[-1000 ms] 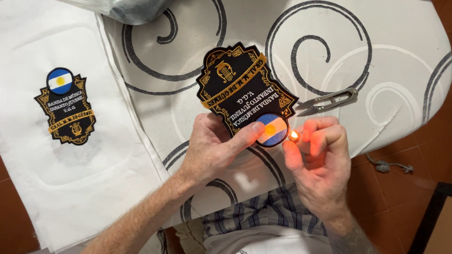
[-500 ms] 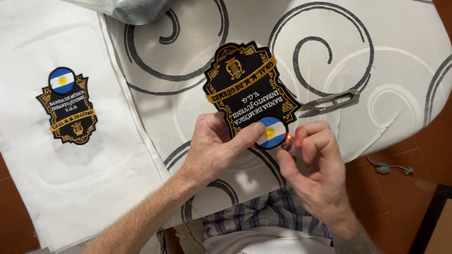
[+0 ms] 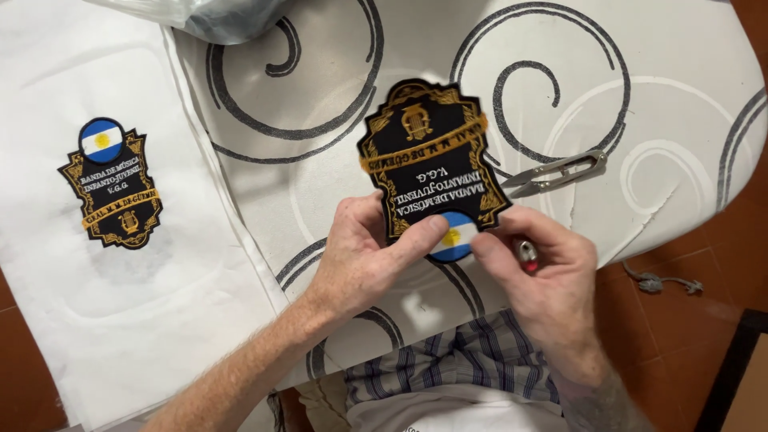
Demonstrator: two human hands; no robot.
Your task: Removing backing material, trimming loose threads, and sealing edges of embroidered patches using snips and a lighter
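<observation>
Gone is the small flame at the patch's lower edge — the right hand [image 3: 538,268] now pinches the embroidered patch [image 3: 430,168] with a lighter [image 3: 526,254] tucked inside. Opposite, the left hand [image 3: 364,260] clamps it above the swirl-patterned board [image 3: 320,104], snips [image 3: 554,173] nearby.

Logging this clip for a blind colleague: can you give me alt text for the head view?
Two bare hands hold a black and gold embroidered patch over a white ironing board with grey swirls; the left hand pinches its lower edge, and the right hand, also holding a small lighter, touches it. Thread snips lie to the right, and a matching patch sits on white cloth to the left.
</observation>
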